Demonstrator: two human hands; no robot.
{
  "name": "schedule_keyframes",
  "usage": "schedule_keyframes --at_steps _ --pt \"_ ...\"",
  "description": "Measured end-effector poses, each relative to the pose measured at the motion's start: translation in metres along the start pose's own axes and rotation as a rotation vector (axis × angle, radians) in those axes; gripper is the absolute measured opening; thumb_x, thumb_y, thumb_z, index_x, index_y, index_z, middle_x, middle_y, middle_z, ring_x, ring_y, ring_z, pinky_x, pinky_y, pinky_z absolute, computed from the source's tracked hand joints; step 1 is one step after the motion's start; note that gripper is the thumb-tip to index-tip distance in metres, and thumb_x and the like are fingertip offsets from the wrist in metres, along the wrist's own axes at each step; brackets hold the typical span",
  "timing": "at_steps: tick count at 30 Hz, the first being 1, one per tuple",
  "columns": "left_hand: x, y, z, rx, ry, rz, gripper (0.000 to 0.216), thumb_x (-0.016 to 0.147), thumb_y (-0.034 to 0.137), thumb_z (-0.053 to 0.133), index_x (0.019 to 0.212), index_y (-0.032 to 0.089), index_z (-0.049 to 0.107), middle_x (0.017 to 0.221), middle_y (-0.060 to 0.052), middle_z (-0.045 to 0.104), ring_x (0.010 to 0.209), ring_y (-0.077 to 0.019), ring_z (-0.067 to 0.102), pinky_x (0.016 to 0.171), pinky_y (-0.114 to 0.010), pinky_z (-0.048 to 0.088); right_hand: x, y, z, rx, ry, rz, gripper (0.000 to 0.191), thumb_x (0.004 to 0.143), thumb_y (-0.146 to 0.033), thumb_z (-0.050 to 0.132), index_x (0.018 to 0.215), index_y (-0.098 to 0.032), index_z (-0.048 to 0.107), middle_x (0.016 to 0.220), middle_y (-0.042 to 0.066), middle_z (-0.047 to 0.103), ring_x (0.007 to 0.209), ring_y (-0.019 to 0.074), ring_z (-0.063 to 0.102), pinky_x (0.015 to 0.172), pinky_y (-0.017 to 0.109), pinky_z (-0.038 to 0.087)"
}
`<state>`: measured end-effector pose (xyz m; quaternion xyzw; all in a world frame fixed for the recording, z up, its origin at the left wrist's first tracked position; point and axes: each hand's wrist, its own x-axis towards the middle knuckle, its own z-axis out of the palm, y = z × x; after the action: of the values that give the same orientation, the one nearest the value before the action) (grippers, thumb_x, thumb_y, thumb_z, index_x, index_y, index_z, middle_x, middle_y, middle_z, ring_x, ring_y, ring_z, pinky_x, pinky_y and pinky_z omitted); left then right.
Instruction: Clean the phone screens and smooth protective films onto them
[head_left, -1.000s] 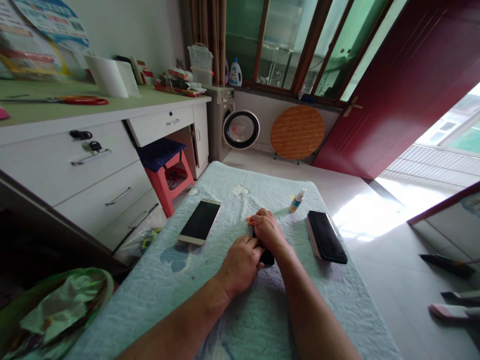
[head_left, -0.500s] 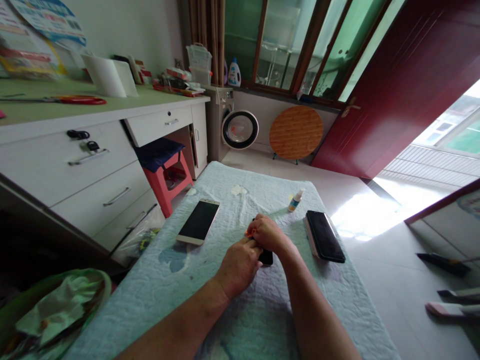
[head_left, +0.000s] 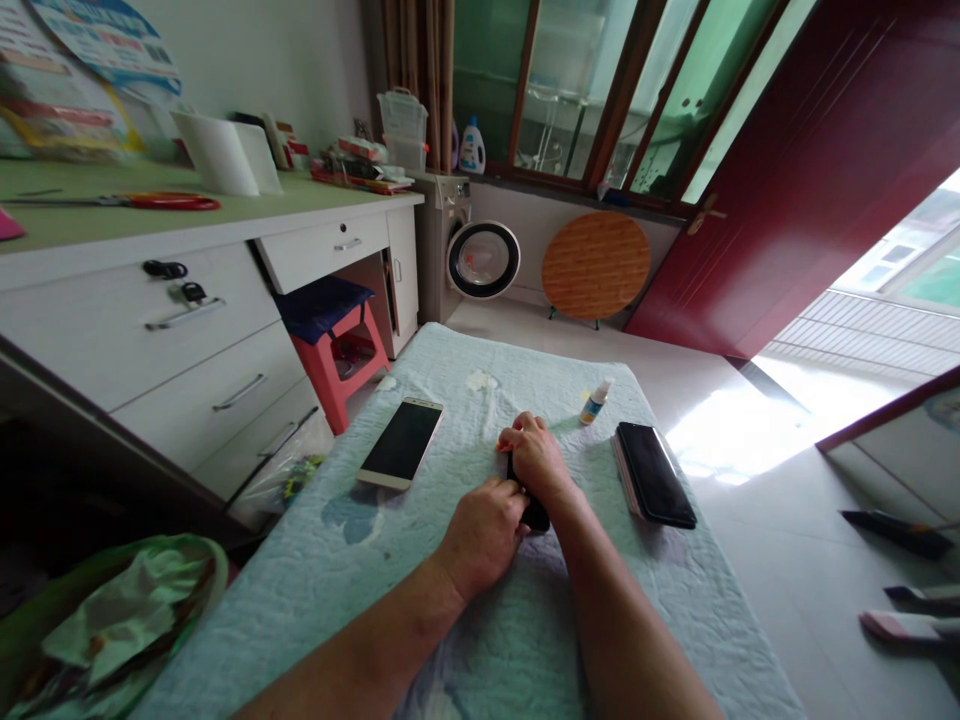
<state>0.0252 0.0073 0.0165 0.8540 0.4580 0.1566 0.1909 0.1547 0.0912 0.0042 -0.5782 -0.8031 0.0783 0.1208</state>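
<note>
A black phone point(head_left: 537, 518) lies on the pale blue quilted cover point(head_left: 480, 375), largely hidden under both hands. My left hand point(head_left: 484, 528) is closed on its near left side, fingers curled over the edge. Over the far end of the phone, my right hand point(head_left: 536, 455) is bent with its fingers pressed together. A small orange thing point(head_left: 503, 442) shows at those fingertips; its kind is too small to make out. To the left lies a gold-framed phone point(head_left: 402, 443), screen up. On the right are a small spray bottle point(head_left: 595, 402) and a dark phone point(head_left: 655, 473) resting on something pinkish.
A desk with drawers point(head_left: 180, 300) runs along the left, with a red stool point(head_left: 341, 350) beside it. At the lower left stands a green-rimmed bin point(head_left: 214, 560). Farther back are a washing machine point(head_left: 442, 240) with its door open, a round wooden tabletop point(head_left: 596, 265) and a red door point(head_left: 772, 170).
My right hand has shifted up toward the phone's far end, away from my left hand, uncovering more of the phone. My left hand stays on the phone. The view has shifted slightly.
</note>
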Motion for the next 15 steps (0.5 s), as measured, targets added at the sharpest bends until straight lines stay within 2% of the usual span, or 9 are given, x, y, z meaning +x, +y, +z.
schedule_keyframes --at_steps 8,15 --pt "0.0001 -0.0012 -0.0027 -0.044 0.014 -0.007 0.017 0.080 0.021 0.067 0.097 0.019 0.066 0.102 -0.004 0.067 0.100 -0.0229 0.059 0.088 -0.032 0.048 -0.0050 -0.0005 -0.0061 0.092 -0.112 -0.082 0.016 0.082 -0.014 0.062 0.074 -0.021 0.074 0.098 0.005 0.056 0.092 0.0172 0.042 0.080 0.026 0.036" --pt "0.0006 -0.0033 -0.0032 -0.040 0.007 0.001 0.020 0.080 0.019 0.066 0.100 0.020 0.066 0.107 -0.004 0.067 0.103 -0.0215 0.059 0.092 -0.031 0.047 -0.0093 -0.0005 -0.0094 0.149 -0.156 -0.132 0.016 0.081 -0.015 0.063 0.072 -0.021 0.075 0.092 0.005 0.057 0.091 0.0170 0.043 0.078 0.025 0.036"
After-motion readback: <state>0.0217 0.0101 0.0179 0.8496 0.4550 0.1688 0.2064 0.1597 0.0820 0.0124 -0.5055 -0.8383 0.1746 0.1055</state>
